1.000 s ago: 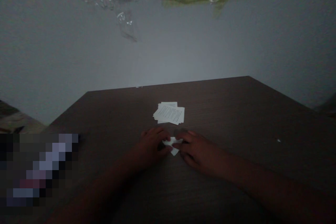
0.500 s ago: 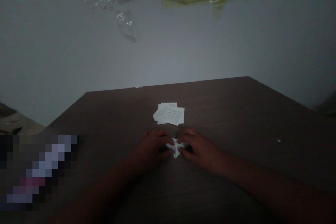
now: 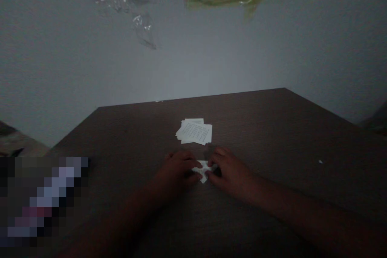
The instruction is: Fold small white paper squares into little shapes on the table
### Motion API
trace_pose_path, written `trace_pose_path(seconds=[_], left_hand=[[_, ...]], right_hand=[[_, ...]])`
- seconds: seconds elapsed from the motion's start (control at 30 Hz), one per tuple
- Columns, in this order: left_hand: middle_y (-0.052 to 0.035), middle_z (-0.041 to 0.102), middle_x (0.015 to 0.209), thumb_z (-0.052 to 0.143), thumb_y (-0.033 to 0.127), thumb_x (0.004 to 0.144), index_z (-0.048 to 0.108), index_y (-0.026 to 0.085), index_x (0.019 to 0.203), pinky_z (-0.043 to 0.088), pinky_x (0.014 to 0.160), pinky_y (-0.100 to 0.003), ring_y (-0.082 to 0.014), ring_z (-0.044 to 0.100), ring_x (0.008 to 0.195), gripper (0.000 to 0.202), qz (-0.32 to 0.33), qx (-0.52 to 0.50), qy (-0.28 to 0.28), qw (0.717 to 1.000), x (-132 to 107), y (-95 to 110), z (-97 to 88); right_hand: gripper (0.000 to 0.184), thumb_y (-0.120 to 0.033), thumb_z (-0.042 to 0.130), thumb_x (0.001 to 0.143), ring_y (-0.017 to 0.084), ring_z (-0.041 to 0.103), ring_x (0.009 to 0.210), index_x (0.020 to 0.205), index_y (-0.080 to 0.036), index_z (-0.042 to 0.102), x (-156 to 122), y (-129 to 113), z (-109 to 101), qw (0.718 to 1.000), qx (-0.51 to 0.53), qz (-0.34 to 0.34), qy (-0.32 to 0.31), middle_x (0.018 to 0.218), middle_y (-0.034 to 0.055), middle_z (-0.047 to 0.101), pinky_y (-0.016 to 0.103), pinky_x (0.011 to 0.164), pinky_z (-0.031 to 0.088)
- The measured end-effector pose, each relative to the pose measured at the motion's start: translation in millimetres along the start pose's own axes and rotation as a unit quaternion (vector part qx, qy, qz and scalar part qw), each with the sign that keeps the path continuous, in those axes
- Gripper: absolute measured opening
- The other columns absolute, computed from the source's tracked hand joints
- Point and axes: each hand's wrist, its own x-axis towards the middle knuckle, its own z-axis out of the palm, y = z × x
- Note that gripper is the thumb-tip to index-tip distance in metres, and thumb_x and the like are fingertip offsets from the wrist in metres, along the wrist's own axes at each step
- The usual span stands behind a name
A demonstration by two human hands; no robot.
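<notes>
A small folded piece of printed paper (image 3: 203, 174) lies on the dark wooden table, one corner pointing toward me. My left hand (image 3: 180, 169) grips its left side between thumb and fingers. From the right, my right hand (image 3: 227, 170) pinches the opposite side in the same way. Fingers of both hands cover the paper's side parts, so its full shape is hidden. Just beyond my hands lies a loose stack of printed paper sheets (image 3: 195, 132), fanned unevenly.
The brown table (image 3: 256, 125) meets a pale wall (image 3: 226, 52) at its far edge. Clear and yellow tape (image 3: 217, 2) clings to the wall. A tiny white scrap (image 3: 321, 161) lies at the right. A pixelated patch hides the lower left.
My hands stay on the folded paper with almost the same grip. The fingertips have shifted very slightly; the stack of sheets has not moved.
</notes>
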Motion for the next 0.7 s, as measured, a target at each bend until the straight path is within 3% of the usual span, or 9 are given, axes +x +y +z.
trace_pose_path(seconds=[0.27, 0.7], left_hand=[[-0.0070, 0.093, 0.154, 0.100, 0.030, 0.113, 0.100, 0.039, 0.145, 0.057, 0.141, -0.062, -0.0423, 0.085, 0.151, 0.033, -0.008, -0.002, -0.014, 1.000, 2.5, -4.1, 4.5], [-0.0091, 0.092, 0.152, 0.096, 0.026, 0.114, 0.099, 0.033, 0.144, 0.058, 0.139, -0.062, -0.0415, 0.084, 0.149, 0.031, 0.011, -0.001, -0.009, 1.000, 1.0, -5.5, 5.5]], right_hand=[[0.022, -0.020, 0.094, 0.105, 0.038, 0.079, 0.127, 0.101, -0.026, 0.074, 1.7, -3.4, 0.1, 1.000, 0.021, 0.022, -0.005, 0.122, 0.0108, 0.080, 0.057, 0.111, 0.067], [0.017, -0.011, 0.079, 0.109, 0.031, 0.077, 0.114, 0.102, -0.025, 0.075, 2.8, 2.1, -0.2, 1.000, 0.019, -0.010, -0.009, 0.114, 0.0083, 0.078, 0.050, 0.104, 0.065]])
